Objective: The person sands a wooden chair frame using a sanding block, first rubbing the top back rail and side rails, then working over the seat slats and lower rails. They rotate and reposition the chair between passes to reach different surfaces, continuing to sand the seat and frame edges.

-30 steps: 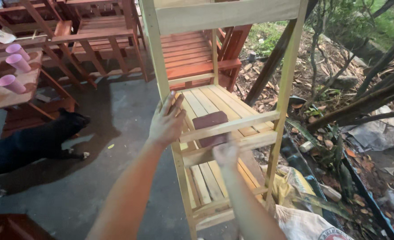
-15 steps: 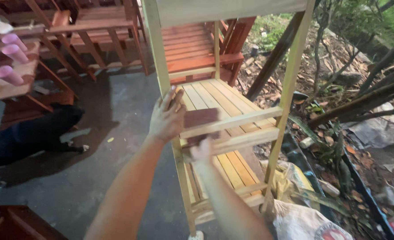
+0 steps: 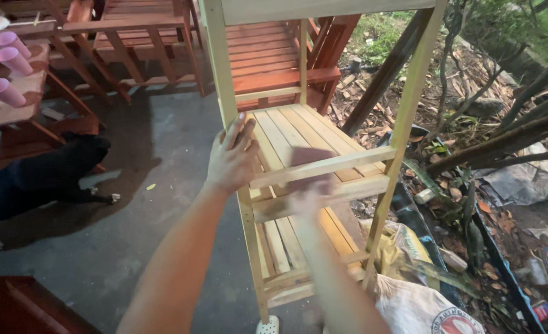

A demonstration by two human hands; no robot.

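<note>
Shelf (image 3: 314, 142), pale bare wood with slatted tiers, stands upright on the concrete floor (image 3: 162, 142) in front of you, its right side close to the leaf litter and sacks. Starting at the left edge, three pink cups (image 3: 7, 59) lie on a reddish table (image 3: 2, 108), and a black dog (image 3: 36, 182) lies on the floor below it. Your left hand (image 3: 232, 159) rests with fingers spread against the shelf's front left post, beside the middle tier. Your right hand (image 3: 308, 196), blurred, presses a dark brown sanding block (image 3: 311, 167) against the middle tier's front rail. Behind the shelf stand red-stained benches (image 3: 268, 59).
</note>
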